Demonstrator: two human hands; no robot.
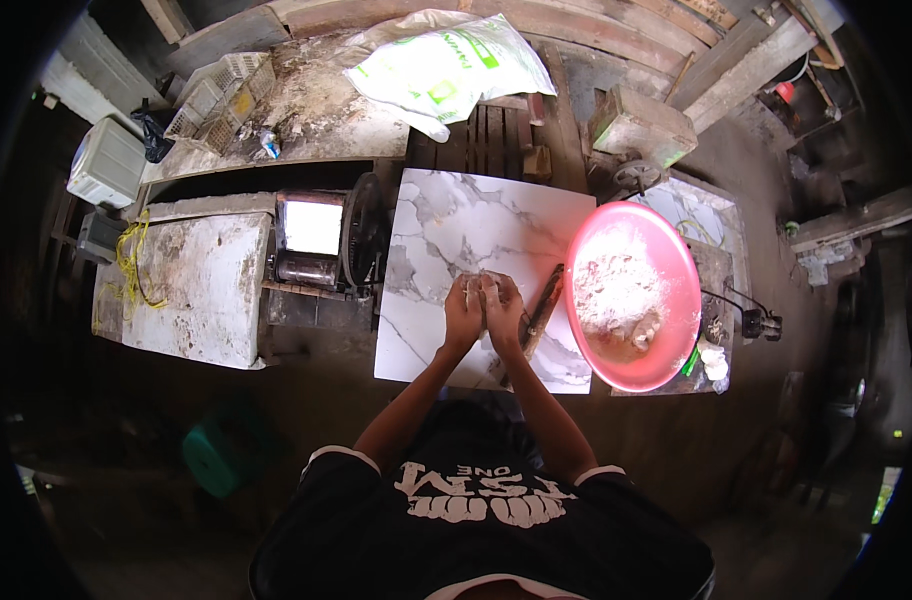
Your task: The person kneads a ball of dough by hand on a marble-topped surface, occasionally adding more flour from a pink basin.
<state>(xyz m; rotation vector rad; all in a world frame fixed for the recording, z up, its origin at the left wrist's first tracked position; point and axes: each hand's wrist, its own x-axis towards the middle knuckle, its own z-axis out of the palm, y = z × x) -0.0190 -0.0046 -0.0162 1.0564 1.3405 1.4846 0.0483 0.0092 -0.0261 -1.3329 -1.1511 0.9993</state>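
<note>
Side by side over a white marble-patterned tabletop (431, 340), my left hand (465, 305) and my right hand (501, 300) are closed with their fingers curled together. White flour dusts the fingers; whatever they hold, if anything, is hidden between and under them. Just right of my right hand lies a dark, worn stick (545, 312), slanting across the tabletop and partly behind my wrist. A large pink basin (684, 345) stands beyond it at the right, with white flour (621, 280) heaped inside and a few lumps near its lower side.
Left of the tabletop stands a roller machine (311, 270) with a dark wheel (363, 235). A stained white bench (201, 285) is farther left. At the back are a plastic crate (221, 100) and a white-and-green sack (456, 75). A teal stool (221, 450) sits low at left.
</note>
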